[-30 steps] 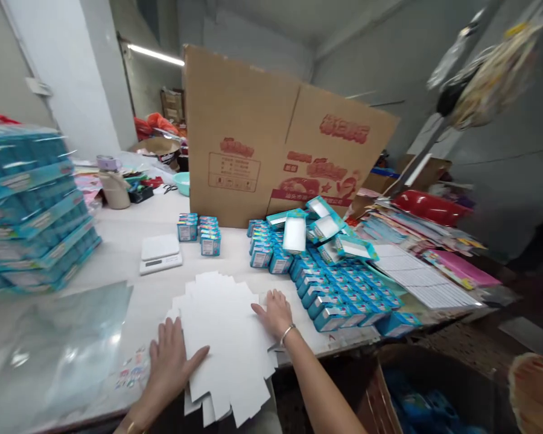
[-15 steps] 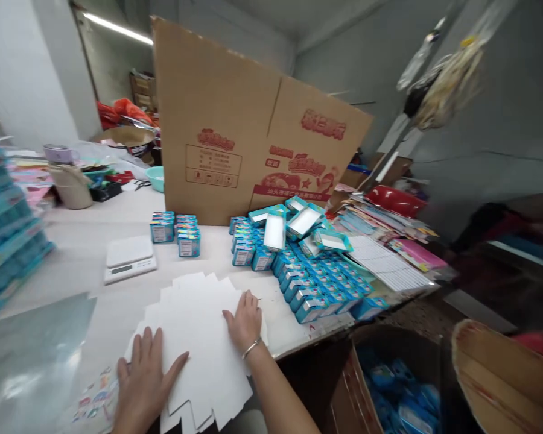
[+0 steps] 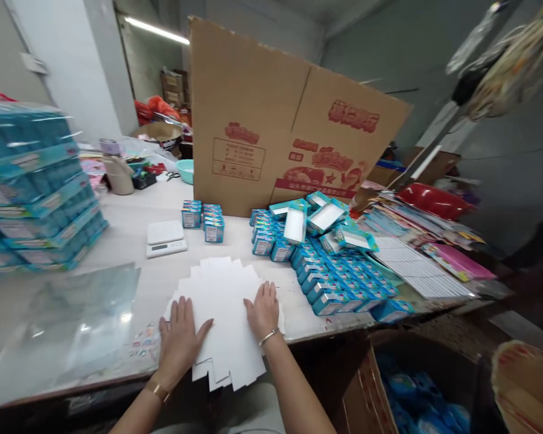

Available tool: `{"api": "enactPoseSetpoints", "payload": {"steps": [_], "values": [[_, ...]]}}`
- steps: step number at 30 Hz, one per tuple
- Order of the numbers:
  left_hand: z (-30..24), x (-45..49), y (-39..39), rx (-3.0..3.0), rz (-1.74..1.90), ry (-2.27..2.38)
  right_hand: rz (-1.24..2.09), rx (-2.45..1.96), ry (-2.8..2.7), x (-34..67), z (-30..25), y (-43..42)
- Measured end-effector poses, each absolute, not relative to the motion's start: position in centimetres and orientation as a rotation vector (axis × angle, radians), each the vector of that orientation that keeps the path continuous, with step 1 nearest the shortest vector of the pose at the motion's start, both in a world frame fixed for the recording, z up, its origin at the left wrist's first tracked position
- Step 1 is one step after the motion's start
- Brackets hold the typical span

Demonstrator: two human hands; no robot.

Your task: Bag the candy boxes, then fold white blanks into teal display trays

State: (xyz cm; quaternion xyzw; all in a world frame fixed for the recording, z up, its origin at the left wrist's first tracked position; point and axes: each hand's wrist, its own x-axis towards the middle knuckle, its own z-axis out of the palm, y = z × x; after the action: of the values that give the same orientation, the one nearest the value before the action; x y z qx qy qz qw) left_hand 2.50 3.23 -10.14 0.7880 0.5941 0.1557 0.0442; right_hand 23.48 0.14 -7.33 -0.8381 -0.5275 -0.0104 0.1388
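White die-cut card blanks lie loosely stacked at the table's front edge, their notched edges overlapping and a little uneven. On the left side of the stack rests my left hand, fingers outstretched and thumb spread over the card. My right hand lies on the stack's right side, its fingers extended forward and thumb apart. Neither hand grips anything. To the right stand rows of small blue boxes, with open blue trays with white insides piled on top.
A white scale and small box stacks stand beyond the blanks. Wrapped blue packs rise at left, near a clear plastic sheet. A big cardboard sheet stands behind. Below right, a carton holds blue packets.
The camera view has swung left and tilted down, so everything sits further right and more of the wrapped packs shows. Both hands stay flat on the card blanks.
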Motion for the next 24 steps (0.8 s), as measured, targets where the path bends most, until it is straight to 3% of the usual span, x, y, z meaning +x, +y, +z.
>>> {"api": "enactPoseSetpoints", "payload": {"steps": [8, 15, 19, 24], "values": [[-9.6, 1.6, 3.0, 2.19, 0.734, 1.696, 0.093, -2.1, -1.511, 25.5, -4.6, -0.6], [-5.5, 1.3, 6.6, 1.547, 1.22, 1.399, 0.868, -1.452, -1.23, 28.2, -2.5, -0.6], [-3.8, 1.9, 7.9, 0.916, 1.023, 0.95, 1.091, -1.116, -0.933, 26.6, -3.4, -0.3], [-2.2, 2.3, 7.4, 0.533, 0.932, 0.63, 1.249, -1.085, -0.805, 25.5, -2.7, 0.1]]}}
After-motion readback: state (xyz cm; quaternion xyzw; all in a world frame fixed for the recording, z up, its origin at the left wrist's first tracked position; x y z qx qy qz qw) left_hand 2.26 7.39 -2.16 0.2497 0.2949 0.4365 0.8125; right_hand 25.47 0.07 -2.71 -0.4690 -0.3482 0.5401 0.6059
